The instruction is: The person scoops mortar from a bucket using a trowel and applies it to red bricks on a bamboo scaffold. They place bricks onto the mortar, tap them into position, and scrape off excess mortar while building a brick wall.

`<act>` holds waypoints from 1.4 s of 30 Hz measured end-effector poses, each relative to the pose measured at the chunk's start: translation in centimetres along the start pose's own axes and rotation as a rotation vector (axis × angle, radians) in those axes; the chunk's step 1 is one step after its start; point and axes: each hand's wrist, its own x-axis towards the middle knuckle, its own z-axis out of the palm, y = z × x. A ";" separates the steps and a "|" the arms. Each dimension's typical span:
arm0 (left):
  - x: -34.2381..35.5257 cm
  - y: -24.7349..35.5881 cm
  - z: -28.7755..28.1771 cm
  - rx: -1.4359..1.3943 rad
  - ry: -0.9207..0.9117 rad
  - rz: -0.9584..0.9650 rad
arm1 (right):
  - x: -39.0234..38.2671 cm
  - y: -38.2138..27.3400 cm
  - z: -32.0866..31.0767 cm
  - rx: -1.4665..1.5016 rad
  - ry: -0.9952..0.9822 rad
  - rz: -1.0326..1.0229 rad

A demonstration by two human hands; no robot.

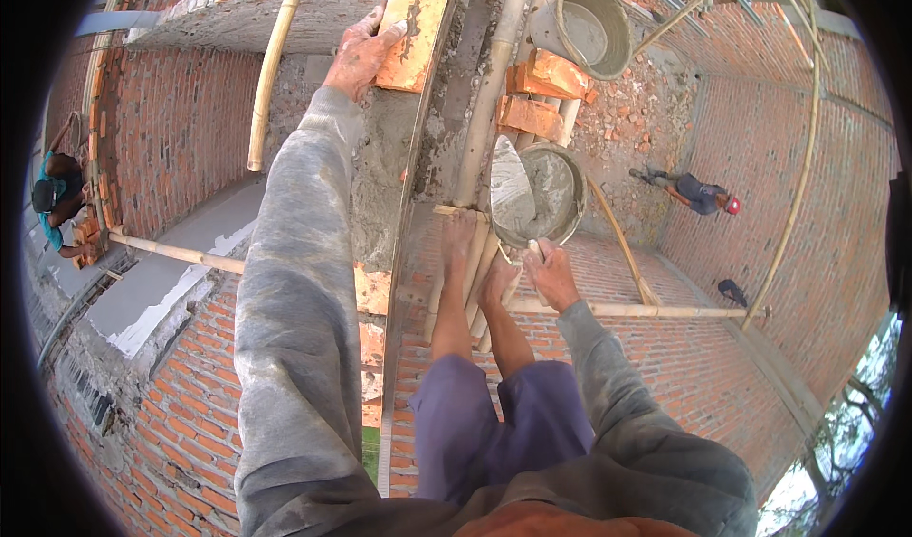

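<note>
On top of the brick wall, my left hand [359, 57] grips an orange brick [415, 41], thumb over its upper face and fingers at its left edge. Dark mortar smears mark that brick. Toward me from it, a bed of wet grey mortar [380, 181] covers the wall top. My right hand [553, 273] is closed round the handle of a trowel [511, 193], near my feet. The trowel's mortar-coated blade lies over the left side of a bucket [581, 190] holding grey mortar. Most of the handle is hidden by my fingers.
I stand barefoot on bamboo poles [478, 143]. A long straight strip [418, 157] runs along the wall's right edge. Loose bricks [532, 116] and a second bucket [622, 48] lie farther along. One person [59, 195] is low at left, another [701, 196] below at right.
</note>
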 end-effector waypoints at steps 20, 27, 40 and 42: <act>-52.6 -9.2 24.2 -0.023 0.023 -0.664 | -8.9 -6.9 -9.9 -0.433 0.014 -0.515; -52.1 -12.9 26.8 -0.025 0.365 -0.480 | 3.1 -39.1 -3.2 -1.277 0.232 -1.287; -47.8 -12.8 28.7 -0.186 0.761 -0.428 | 16.3 -44.1 19.5 -2.701 0.061 -0.993; -48.0 -13.1 28.3 -0.189 0.759 -0.499 | 16.2 -44.1 19.8 -2.594 0.094 -0.958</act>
